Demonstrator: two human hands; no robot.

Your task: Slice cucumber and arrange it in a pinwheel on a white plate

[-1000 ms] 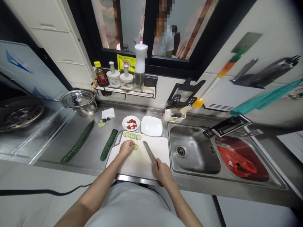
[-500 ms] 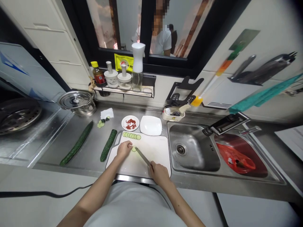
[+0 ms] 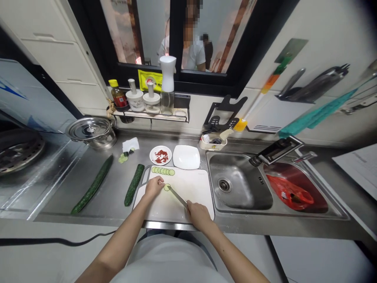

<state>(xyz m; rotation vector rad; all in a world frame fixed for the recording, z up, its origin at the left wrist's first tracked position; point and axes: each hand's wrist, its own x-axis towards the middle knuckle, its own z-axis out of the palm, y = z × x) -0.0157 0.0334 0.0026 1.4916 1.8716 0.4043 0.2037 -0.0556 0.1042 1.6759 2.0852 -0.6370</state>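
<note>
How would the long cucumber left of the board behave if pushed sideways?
The long cucumber is round and lies loose on smooth steel counter, so it would probably roll rather than slide. It looks slightly curved, so it may roll unevenly. It likely stays stiff when lifted.

A stainless-steel counter point(image 3: 88, 173) is seen running beneath a black-framed window point(image 3: 176, 43), which serves as the landmark here. Directly under the window a narrow wire shelf point(image 3: 153, 114) is fixed to the pale wall. To the left of the window, cream cabinet fronts point(image 3: 50, 47) are stacked, and below them a lidded steel pot point(image 3: 90, 131) is set on the counter. To the right of the window, the off-white wall point(image 3: 324, 31) is hung with a black rack point(image 3: 312, 88) and a teal cloth point(image 3: 318, 114). Below and right of the window a double sink point(image 3: 240, 186) is sunk into the counter. Even indoor light is spread over all surfaces; beyond the glass a person in a white shirt is visible.
</note>
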